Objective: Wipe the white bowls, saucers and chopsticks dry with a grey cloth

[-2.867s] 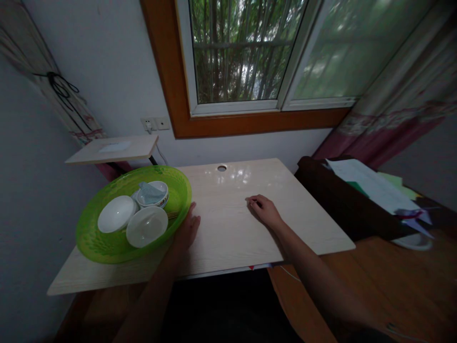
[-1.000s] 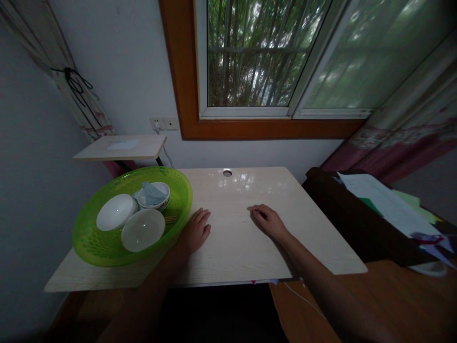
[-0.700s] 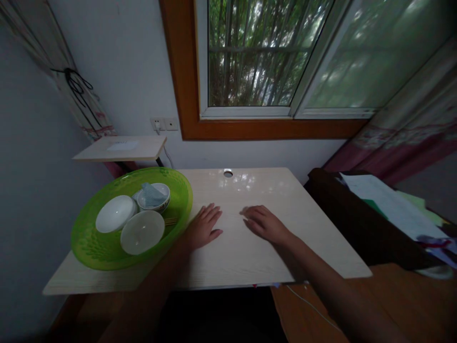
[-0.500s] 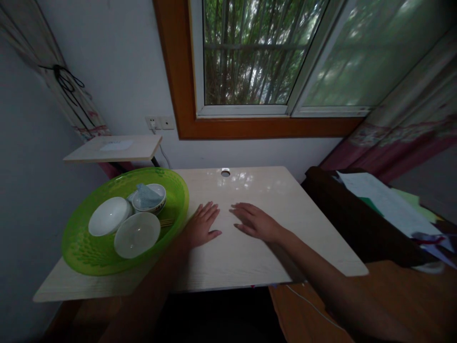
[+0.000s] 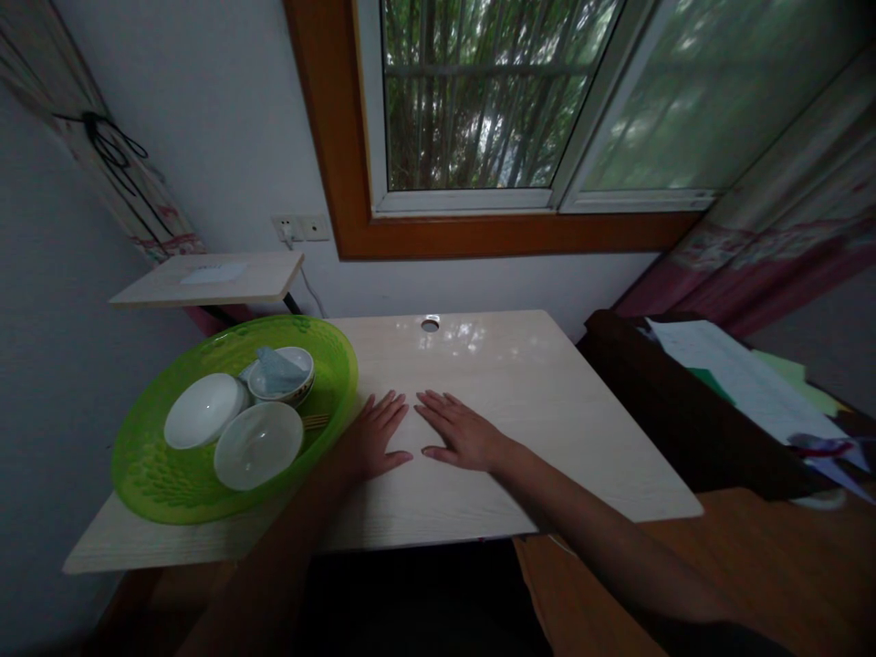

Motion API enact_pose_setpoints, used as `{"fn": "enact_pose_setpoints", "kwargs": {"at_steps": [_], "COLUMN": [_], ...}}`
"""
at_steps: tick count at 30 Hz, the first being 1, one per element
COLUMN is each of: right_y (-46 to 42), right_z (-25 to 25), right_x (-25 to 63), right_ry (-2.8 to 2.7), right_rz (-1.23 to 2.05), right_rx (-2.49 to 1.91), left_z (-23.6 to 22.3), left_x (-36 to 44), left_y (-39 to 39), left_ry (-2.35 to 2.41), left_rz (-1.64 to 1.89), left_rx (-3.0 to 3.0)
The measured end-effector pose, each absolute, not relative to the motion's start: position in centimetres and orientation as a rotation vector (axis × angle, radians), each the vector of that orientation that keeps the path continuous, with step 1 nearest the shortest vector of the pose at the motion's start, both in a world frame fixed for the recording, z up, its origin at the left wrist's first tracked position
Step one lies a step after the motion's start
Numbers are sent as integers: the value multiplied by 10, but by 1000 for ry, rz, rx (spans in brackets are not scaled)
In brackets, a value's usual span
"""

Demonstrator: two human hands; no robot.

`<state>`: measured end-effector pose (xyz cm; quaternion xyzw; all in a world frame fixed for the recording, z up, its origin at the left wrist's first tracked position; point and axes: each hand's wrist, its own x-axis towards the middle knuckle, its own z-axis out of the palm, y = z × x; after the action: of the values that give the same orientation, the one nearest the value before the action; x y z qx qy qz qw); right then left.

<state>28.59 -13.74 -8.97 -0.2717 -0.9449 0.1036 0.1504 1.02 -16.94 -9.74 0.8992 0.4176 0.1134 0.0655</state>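
Note:
My left hand [image 5: 377,438] lies flat on the pale wooden table [image 5: 547,401], fingers stretched out and thumb apart, just right of a green plastic basin [image 5: 157,488]. Beside it, my right hand [image 5: 460,431] rests palm down with the fingers extended, pointing toward the left one. Neither hand holds anything. The basin contains a white bowl [image 5: 205,412], a translucent whitish bowl [image 5: 258,447] and a patterned bowl [image 5: 301,365] with a grey-blue cloth [image 5: 279,371] in it. Several chopsticks [image 5: 316,422] stick out near the basin's right side.
A small raised shelf [image 5: 260,274] with a paper on it stands behind the basin. The table has a round cable hole [image 5: 430,325] near its back edge. To the right, papers [image 5: 745,374] lie on a dark brown piece of furniture [image 5: 657,401]. A window fills the wall ahead.
My right hand has moved left and come down onto the table, closer to my left hand. The left hand stays flat in nearly the same place. The view has shifted slightly.

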Motion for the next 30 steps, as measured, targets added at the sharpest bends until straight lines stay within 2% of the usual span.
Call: {"fn": "enact_pose_setpoints", "kwargs": {"at_steps": [30], "right_y": [-142], "right_z": [-106], "right_x": [277], "right_ry": [-2702], "right_rz": [228], "right_rx": [-797], "left_z": [-108], "left_x": [6], "left_y": [-173], "left_ry": [1277], "left_rz": [361], "left_rx": [2711]}}
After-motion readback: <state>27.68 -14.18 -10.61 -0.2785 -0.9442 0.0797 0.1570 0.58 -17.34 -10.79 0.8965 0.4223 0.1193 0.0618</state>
